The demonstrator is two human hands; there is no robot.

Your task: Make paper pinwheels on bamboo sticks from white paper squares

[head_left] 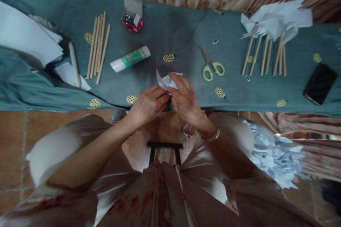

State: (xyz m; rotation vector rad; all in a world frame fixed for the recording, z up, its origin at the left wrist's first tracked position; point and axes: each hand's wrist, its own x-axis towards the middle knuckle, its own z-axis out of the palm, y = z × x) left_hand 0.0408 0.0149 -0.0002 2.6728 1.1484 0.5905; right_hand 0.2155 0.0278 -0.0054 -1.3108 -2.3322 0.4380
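Observation:
A white folded paper pinwheel [165, 81] is held between my two hands at the table's near edge, one pointed blade sticking up on its left. My left hand [150, 104] pinches it from the lower left, fingertips pressed together. On the other side, my right hand [184, 96] grips it, fingers curled over its right part and thumb near the centre. Both hands hide much of the paper. Beyond it lie a glue stick [130, 59] with a green label and, to the right, scissors [212, 66] with light green handles, both untouched.
Bare wooden sticks [97, 48] and paper sheets [26, 33] lie at left, with an open red box [132, 21] of small metal pieces behind. Finished paper pinwheels [277, 21] on sticks and a black phone [320, 83] lie at right. Folded papers [277, 154] fill a spot below right.

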